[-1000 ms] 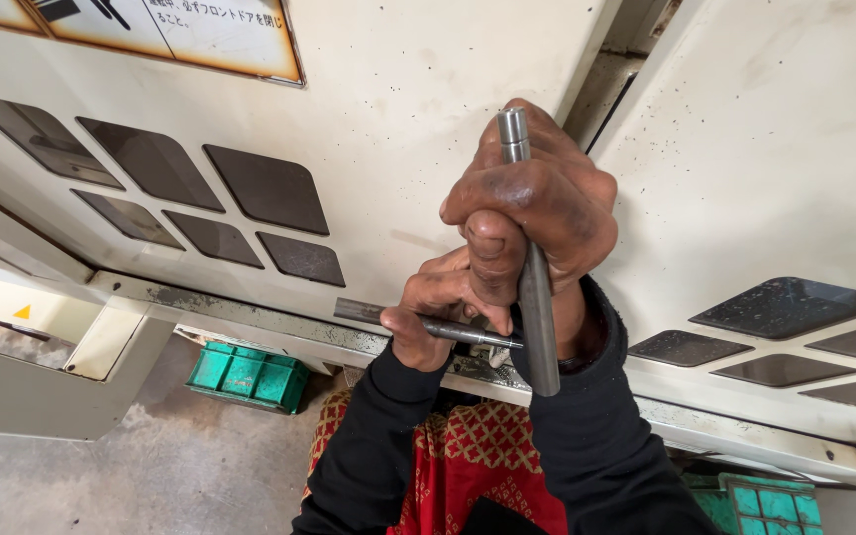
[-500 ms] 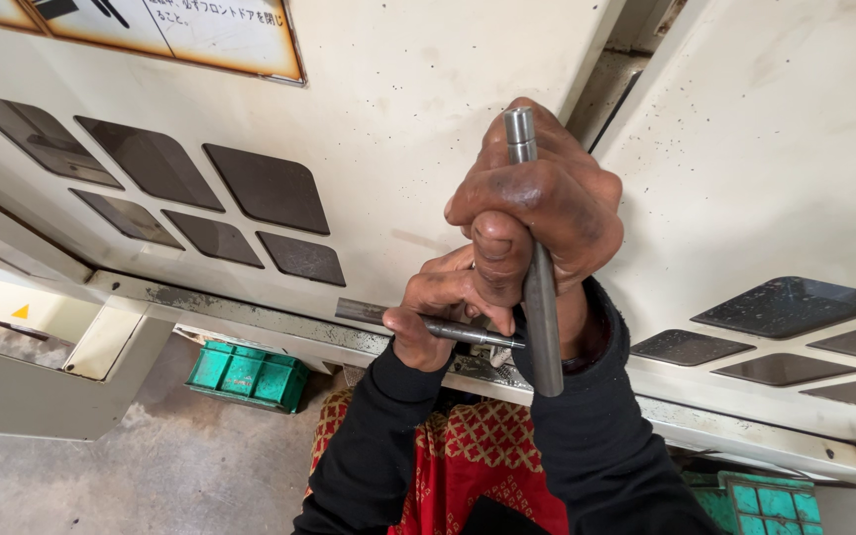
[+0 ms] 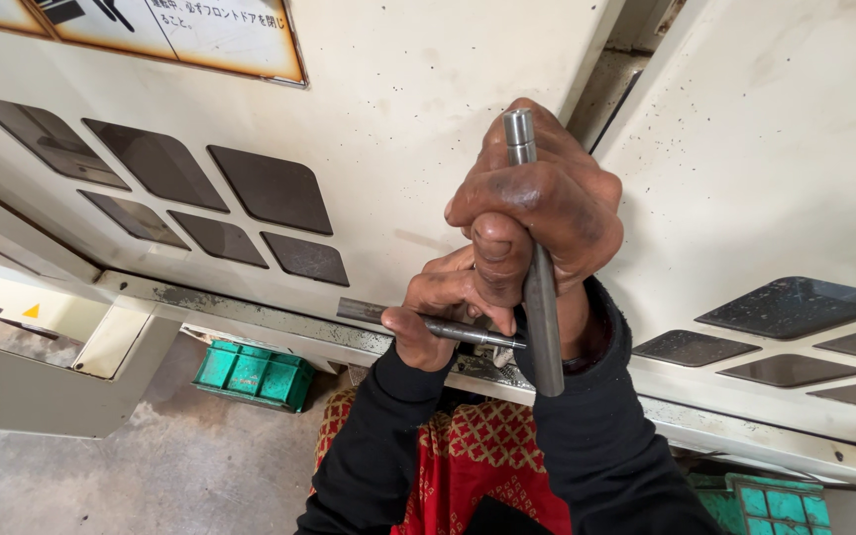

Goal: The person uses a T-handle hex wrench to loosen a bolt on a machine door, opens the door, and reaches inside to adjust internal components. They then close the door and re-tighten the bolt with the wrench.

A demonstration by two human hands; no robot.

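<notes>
From the head view, the right hand (image 3: 537, 203) is curled tight around a long metal bar (image 3: 539, 287). The bar stands almost straight up. Its top end sticks out above the fist, and its bottom end hangs down below the wrist.

The left hand (image 3: 443, 307) sits just under the right hand and touches it. Its fingers are pressed together around a thin metal rod (image 3: 428, 322). The rod lies sideways. One end pokes out to the left of the left hand, and the other end meets the long metal bar, so the two make a cross shape.

Both hands are dirty with dark grease, and both arms wear black sleeves (image 3: 596, 446). Below the hands there is red cloth with a gold pattern (image 3: 468, 456).

Behind the hands is a big cream machine panel (image 3: 398, 129) with dark windows (image 3: 269, 188). To the left of the hands and lower down, a green crate (image 3: 255, 374) sits on the grey floor (image 3: 151, 476). Another green crate (image 3: 765, 500) is low and to the right of the hands.
</notes>
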